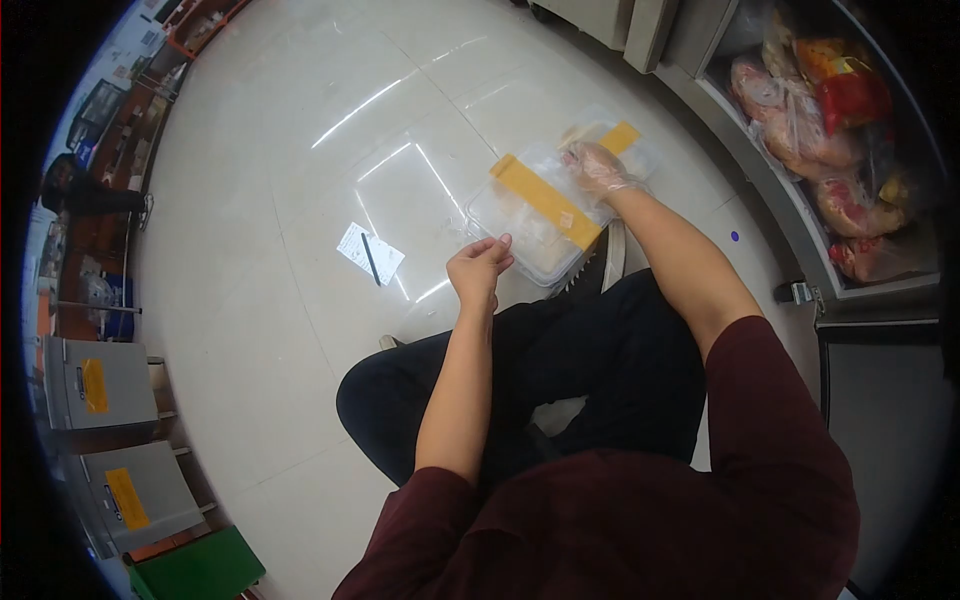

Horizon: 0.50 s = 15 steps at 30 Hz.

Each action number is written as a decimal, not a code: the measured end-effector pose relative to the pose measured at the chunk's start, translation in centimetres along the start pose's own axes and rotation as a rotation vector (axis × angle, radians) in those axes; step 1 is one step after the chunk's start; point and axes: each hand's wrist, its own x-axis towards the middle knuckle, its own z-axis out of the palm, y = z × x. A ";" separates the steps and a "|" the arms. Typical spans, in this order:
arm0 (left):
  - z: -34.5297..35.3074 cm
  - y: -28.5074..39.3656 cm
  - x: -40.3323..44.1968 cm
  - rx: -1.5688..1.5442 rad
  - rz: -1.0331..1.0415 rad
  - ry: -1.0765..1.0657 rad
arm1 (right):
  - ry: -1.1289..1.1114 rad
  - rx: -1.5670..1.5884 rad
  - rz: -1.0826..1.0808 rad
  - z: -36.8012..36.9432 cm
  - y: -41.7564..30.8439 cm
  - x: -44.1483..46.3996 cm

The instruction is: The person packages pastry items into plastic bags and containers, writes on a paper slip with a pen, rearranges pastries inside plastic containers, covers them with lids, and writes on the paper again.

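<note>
My left hand (480, 270) hovers at the near left edge of a clear plastic container (545, 270). Its thumb and fingers are drawn together; anything between them is too small to tell. A wide yellow strip (545, 200) runs across the container's lid. My right hand (597, 172) is closed at the container's far right side, with thin clear plastic around its fingers and wrist. Whether that plastic is a glove or a bag I cannot tell. Just beyond it lies a second clear container (645, 155) with a yellow strip, partly hidden by the hand.
An open freezer drawer (770, 220) at the right holds several bagged meat pieces (800, 130). A white paper (355, 245) with a black pen (371, 260) lies on the tiled floor (250, 200). Grey bins (100, 385) and a green box (200, 567) stand at left.
</note>
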 end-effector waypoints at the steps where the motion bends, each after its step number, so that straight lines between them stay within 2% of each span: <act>1: -0.1 -0.1 0.2 -0.024 -0.016 -0.001 | -0.011 0.047 -0.017 -0.1 -0.2 0.2; 5: -0.6 0.5 0.5 -0.014 -0.024 -0.028 | -0.174 0.214 0.070 0.7 0.3 0.6; 8: -0.1 0.8 0.8 0.405 0.417 0.011 | -0.193 0.198 0.032 0.4 -0.4 0.4; 11: 0.2 -0.4 2.8 0.857 0.738 -0.114 | -0.174 0.185 -0.048 1.2 -0.2 0.5; 13: 0.8 -1.3 3.0 0.975 0.834 -0.028 | -0.140 0.163 -0.127 2.5 0.2 1.1; 15: 1.1 -1.6 3.1 1.092 0.880 0.010 | -0.198 0.001 -0.153 1.9 -1.1 0.2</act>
